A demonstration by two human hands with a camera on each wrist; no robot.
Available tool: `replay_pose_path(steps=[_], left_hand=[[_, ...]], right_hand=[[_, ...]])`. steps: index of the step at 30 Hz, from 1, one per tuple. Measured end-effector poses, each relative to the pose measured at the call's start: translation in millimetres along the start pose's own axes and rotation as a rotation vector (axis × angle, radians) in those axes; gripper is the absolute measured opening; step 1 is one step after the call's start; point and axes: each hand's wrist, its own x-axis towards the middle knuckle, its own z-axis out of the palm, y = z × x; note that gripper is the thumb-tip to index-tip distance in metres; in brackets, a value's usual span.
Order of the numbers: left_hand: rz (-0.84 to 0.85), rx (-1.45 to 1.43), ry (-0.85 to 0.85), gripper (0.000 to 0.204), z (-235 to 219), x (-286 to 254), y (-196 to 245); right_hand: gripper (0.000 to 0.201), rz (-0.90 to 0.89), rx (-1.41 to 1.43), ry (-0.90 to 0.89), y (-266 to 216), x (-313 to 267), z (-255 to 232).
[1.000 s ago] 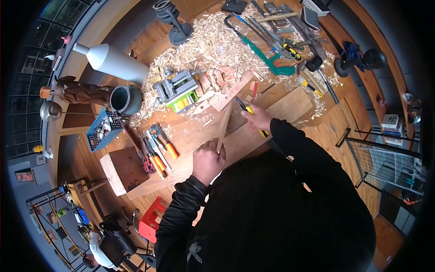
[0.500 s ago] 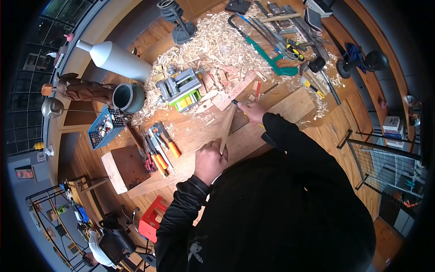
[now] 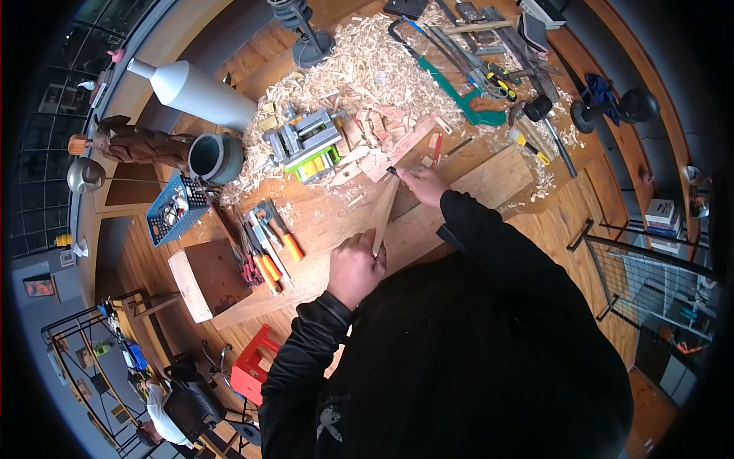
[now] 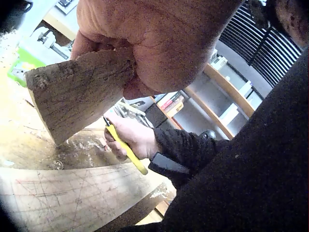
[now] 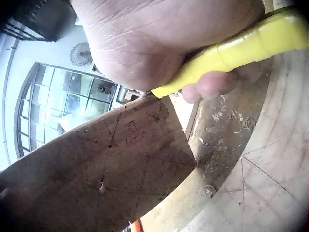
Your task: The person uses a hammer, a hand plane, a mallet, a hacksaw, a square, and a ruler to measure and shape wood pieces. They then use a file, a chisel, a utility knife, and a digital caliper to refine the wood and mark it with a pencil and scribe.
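Note:
My left hand (image 3: 356,268) grips the near end of a narrow wooden piece (image 3: 384,213), which slants up and away over the bench. At its far end my right hand (image 3: 423,186) holds a yellow-handled cutter (image 4: 126,149), its tip against the piece's edge. In the right wrist view the fingers curl round the yellow handle (image 5: 231,57), and the wooden piece (image 5: 111,164) shows dark marks on its broad face. Beneath both hands lies a long flat board (image 3: 489,183); pencil lines cross the board (image 4: 72,198) in the left wrist view.
Wood shavings (image 3: 367,69) cover the far bench around a grey and green vise (image 3: 306,145). Orange-handled tools (image 3: 271,245) lie left, near a blue basket (image 3: 177,210). A green-handled saw (image 3: 466,103) and a hammer (image 3: 539,109) lie at the far right. A red stool (image 3: 254,367) stands below.
My right hand has moved a little left with the cutter, bringing its tip to the far end of the wooden piece. The left hand keeps its grip.

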Motion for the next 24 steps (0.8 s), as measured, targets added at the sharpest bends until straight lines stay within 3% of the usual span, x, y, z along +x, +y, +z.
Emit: replay_pose_path(steps=[4, 12, 16, 18, 24], left_hand=[[-0.005, 0.019, -0.021, 0.032, 2, 0, -5], [-0.056, -0.02, -0.01, 0.024, 1, 4, 0], [-0.041, -0.014, -0.04, 0.024, 1, 5, 0], [-0.014, -0.001, 0.008, 0.027, 3, 4, 0], [-0.025, 0.0, 0.004, 0.031, 4, 4, -1]], right_hand=[[0.065, 0.151, -0.132, -0.187, -9, -4, -2], [0.063, 0.014, -0.166, -0.266, -79, -81, -1], [0.062, -0.085, -0.226, -0.292, -85, -87, -3], [0.061, 0.104, -0.15, -0.26, -64, -69, -2], [0.066, -0.112, -0.178, -0.207, -73, -86, 2]])
